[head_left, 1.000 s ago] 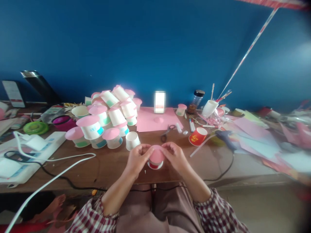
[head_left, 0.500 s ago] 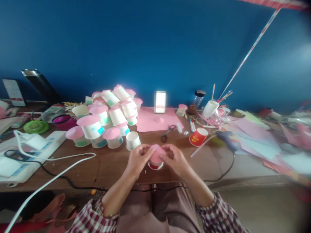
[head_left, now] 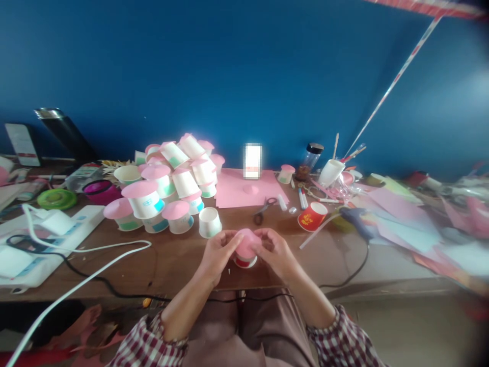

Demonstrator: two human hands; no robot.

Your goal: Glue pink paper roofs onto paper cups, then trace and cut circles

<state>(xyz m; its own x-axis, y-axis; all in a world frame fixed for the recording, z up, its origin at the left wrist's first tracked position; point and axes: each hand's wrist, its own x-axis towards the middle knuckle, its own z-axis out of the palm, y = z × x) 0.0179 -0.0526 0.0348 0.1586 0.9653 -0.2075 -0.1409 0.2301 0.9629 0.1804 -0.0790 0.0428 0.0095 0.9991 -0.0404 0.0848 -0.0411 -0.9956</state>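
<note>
Both hands meet at the near edge of the table around a pink paper disc [head_left: 247,242], which lies over the end of a red and white paper cup [head_left: 245,262]. My left hand [head_left: 220,251] pinches the disc's left side between thumb and fingers. On the right side, my right hand [head_left: 275,250] grips it the same way, its thumb on the paper. The cup stands upside down, mostly covered by the disc. Just left of my hands is a plain white paper cup [head_left: 209,223]. Scissors [head_left: 264,209] lie beyond the hands.
A heap of white cups with pink paper tops [head_left: 143,199] fills the left. Pink sheets [head_left: 233,189] lie behind. A red cup [head_left: 312,216] and a blue glue gun [head_left: 357,223] are to the right. A white power strip [head_left: 86,224] and cables sit at left.
Both hands stay at the same place on the disc and cup. The disc's edge appears slightly more bent down; otherwise only the view has shifted a little.
</note>
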